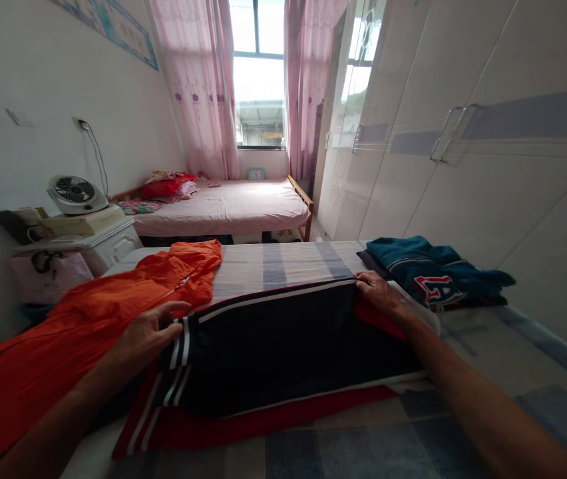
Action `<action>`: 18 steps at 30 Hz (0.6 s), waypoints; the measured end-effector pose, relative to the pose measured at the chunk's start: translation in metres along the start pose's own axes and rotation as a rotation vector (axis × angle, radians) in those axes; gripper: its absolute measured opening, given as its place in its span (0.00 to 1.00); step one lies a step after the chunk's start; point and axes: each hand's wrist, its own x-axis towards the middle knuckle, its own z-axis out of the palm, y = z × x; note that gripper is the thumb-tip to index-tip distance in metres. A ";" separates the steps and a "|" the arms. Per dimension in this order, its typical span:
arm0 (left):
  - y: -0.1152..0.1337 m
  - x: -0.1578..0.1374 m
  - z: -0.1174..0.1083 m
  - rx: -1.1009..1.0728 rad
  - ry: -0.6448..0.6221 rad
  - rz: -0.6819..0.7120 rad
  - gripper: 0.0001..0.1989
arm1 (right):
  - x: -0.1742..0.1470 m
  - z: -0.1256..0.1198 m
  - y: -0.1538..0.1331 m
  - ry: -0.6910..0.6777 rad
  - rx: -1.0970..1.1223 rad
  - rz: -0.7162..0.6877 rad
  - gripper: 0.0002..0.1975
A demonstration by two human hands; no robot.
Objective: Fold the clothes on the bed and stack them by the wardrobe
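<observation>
Dark garment [283,346], one: left fingers [174,307] clamped on striped cuff [180,342], right fingers [369,278] clamped on upper edge [283,291]. Orange garment [114,309] beside left fingers; teal garment [403,256] (lettered) right of right fingers.

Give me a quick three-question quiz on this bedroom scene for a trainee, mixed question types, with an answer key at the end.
1. True or false: the left hand is at the white-striped end of the dark garment.

2. Which item bears a letter patch?
a) pink curtains
b) teal garment
c) desk fan

3. Which bright garment lies to the left of the dark garment in the picture?

Key: 1. True. 2. b. 3. The orange garment.
</observation>
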 end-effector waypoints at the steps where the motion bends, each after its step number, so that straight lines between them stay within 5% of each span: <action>1: -0.003 -0.002 0.000 0.019 -0.017 0.000 0.25 | 0.000 0.000 -0.005 -0.001 -0.018 -0.005 0.10; 7: 0.003 -0.027 0.022 0.274 0.302 0.339 0.25 | -0.033 -0.005 -0.070 0.111 -0.160 -0.242 0.23; 11: -0.001 -0.046 0.056 0.478 0.254 0.523 0.27 | -0.060 0.015 -0.091 -0.054 -0.247 -0.399 0.23; 15: -0.014 -0.055 0.082 0.621 0.200 0.503 0.29 | -0.065 0.047 -0.077 -0.306 -0.280 -0.310 0.23; 18: -0.020 -0.054 0.083 0.647 0.203 0.482 0.28 | -0.062 0.043 -0.072 -0.311 -0.265 -0.298 0.25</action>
